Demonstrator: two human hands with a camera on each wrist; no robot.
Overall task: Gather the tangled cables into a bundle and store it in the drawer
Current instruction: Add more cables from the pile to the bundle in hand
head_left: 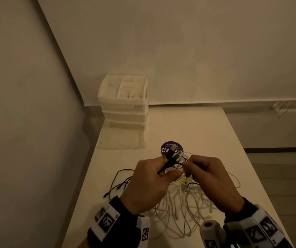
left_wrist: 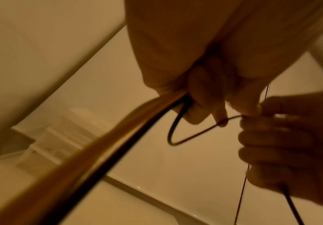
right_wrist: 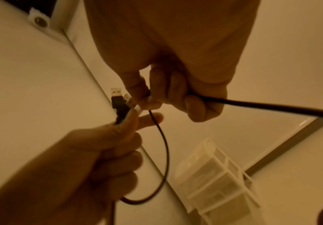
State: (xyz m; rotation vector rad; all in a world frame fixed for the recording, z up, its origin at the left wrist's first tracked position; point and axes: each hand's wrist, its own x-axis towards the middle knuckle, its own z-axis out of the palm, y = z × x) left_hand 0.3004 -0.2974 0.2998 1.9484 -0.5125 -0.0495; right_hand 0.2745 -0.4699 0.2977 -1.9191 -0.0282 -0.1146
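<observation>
A tangle of white and black cables (head_left: pixel 179 208) lies on the white table (head_left: pixel 197 126) under both hands. My left hand (head_left: pixel 165 169) is raised over it and grips a bunch of cable ends, with USB plugs (right_wrist: pixel 118 97) sticking out past the fingers. My right hand (head_left: pixel 188 168) is close beside it and grips a black cable (right_wrist: pixel 253 105), which loops (right_wrist: pixel 164 144) down between the two hands. The white drawer unit (head_left: pixel 124 104) stands at the table's far left, and its bottom drawer (head_left: pixel 120 138) is pulled out.
A round purple sticker (head_left: pixel 172 149) lies on the table just beyond the hands. A wall runs close along the table's left side. White metal legs (head_left: pixel 279 108) stand on the floor at the far right. Bare tabletop lies right of the drawer unit.
</observation>
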